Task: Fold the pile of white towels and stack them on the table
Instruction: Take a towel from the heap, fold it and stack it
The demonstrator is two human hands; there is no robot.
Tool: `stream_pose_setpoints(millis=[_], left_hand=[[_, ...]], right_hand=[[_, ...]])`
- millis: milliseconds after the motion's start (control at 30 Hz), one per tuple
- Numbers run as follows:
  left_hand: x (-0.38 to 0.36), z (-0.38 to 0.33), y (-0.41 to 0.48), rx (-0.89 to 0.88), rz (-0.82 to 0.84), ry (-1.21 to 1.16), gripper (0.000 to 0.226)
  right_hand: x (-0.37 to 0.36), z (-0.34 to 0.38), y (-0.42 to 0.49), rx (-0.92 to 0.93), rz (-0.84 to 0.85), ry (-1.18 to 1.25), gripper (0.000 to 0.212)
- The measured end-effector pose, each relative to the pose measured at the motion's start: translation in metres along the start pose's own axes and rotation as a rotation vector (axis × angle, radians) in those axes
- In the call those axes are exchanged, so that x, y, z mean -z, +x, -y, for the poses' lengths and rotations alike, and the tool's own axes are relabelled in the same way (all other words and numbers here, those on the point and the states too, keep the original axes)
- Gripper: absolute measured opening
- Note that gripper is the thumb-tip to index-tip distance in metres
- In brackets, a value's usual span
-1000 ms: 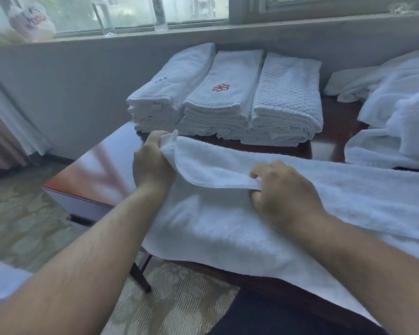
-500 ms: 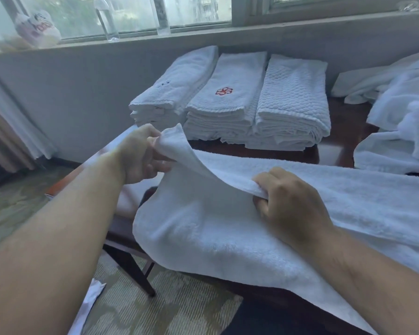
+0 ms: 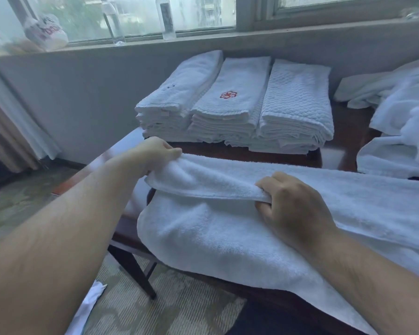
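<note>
A white towel (image 3: 215, 238) lies across the near table (image 3: 240, 154) edge, partly draped over it. The right hand (image 3: 293, 209) pinches its folded edge; the left hand (image 3: 155, 153) grips the fold's left corner. Beyond stand three folded stacks (image 3: 235, 107); unfolded towels (image 3: 397, 122) lie heaped at right.

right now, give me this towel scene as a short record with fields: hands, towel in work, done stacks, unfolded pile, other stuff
left hand: left hand pinches the far left corner of the plush white towel
right hand: right hand grips the folded-over edge midway along
towel in work: spread across the dark wooden table, near edge hanging over
done stacks: three side by side; plain stack, flower-logo stack, waffle-weave stack
unfolded pile: heap of white towels at the right
other stuff: two clear bottles on the windowsill
</note>
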State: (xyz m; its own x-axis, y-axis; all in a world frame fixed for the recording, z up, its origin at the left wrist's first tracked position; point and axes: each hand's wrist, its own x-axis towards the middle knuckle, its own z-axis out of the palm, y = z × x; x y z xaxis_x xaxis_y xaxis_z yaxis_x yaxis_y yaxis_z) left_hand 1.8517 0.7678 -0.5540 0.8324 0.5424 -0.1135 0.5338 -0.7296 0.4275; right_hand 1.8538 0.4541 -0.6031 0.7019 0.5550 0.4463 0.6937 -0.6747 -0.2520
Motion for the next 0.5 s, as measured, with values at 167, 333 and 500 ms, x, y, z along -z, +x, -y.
stream_pose_setpoints(millis=[167,333,500], left_hand=[[0.003,0.003,-0.001,0.251,0.161,-0.898,0.023],[0.0,-0.003,-0.007,0.153,0.151,-1.327,0.027],[0.006,0.002,-0.012,0.144,0.222,-1.272,0.019]], right_hand=[[0.0,0.0,0.0,-0.014,0.008,-0.015,0.006],[-0.002,-0.003,-0.002,0.003,-0.098,0.039,0.027],[0.002,0.0,-0.002,0.024,-0.194,0.081,0.044]])
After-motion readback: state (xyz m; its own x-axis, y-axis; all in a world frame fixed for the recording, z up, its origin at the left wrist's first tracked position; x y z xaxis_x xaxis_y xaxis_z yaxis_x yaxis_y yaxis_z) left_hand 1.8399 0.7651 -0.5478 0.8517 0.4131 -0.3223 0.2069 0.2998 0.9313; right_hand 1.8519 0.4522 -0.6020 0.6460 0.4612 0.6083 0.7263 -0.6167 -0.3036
